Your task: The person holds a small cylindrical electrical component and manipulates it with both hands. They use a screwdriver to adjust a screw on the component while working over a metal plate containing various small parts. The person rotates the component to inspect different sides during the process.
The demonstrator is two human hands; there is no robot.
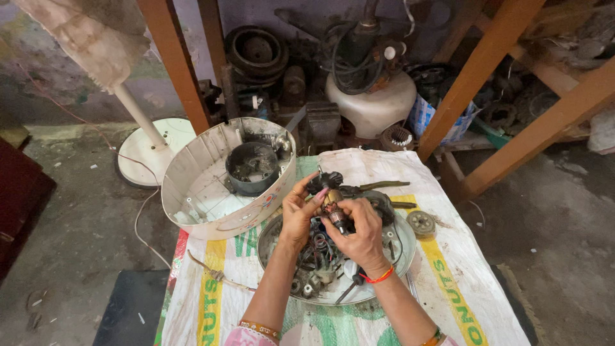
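Observed: both hands work over a round metal tray that sits on a surface covered by a white printed sack. The left hand and right hand are raised just above the tray and together hold a small motor armature, its copper winding showing between them and a dark fan-like end piece at its 12 o'clock end.

Fingers: those of the left hand are closed on the armature's upper part, with the thumb pressed against it; those of the right hand are clenched round the lower shaft end. Neither hand is free.

Surroundings: the tray holds loose small parts and a screwdriver at 6 o'clock of the hands. A small gear-like disc lies on the sack at 3 o'clock. A white plastic housing with a grey cup inside lies tilted at 10 o'clock, touching the tray's edge.

Assessment: the grip looks sound. It would be best to keep the part directly over the tray so anything loosened falls there, to bear on the shaft and core rather than the fine winding, and to turn it slowly with the left hand steadying.
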